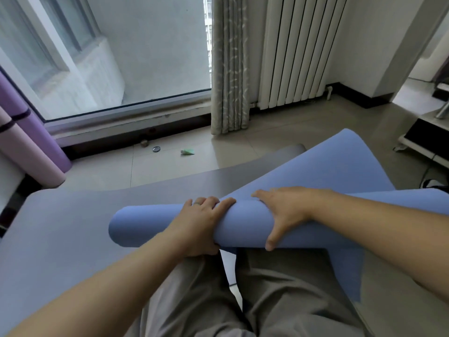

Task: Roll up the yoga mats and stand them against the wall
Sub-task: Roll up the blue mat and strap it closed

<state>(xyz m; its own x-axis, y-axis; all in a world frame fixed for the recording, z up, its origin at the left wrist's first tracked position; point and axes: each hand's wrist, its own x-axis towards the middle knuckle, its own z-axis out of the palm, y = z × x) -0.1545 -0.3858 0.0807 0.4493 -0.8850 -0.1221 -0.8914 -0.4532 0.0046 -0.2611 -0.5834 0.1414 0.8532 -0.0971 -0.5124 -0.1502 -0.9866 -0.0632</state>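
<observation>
Left hand and right hand each curl fingers and thumb round the partly rolled blue mat.

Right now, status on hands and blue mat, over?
Both hands gripping: left hand, right hand round the blue mat roll. Partly rolled, rest unrolled ahead. Nothing blocking.

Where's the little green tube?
In the head view, the green tube lies on the floor by the window, just right of a small round lid and left of the curtain.
</observation>
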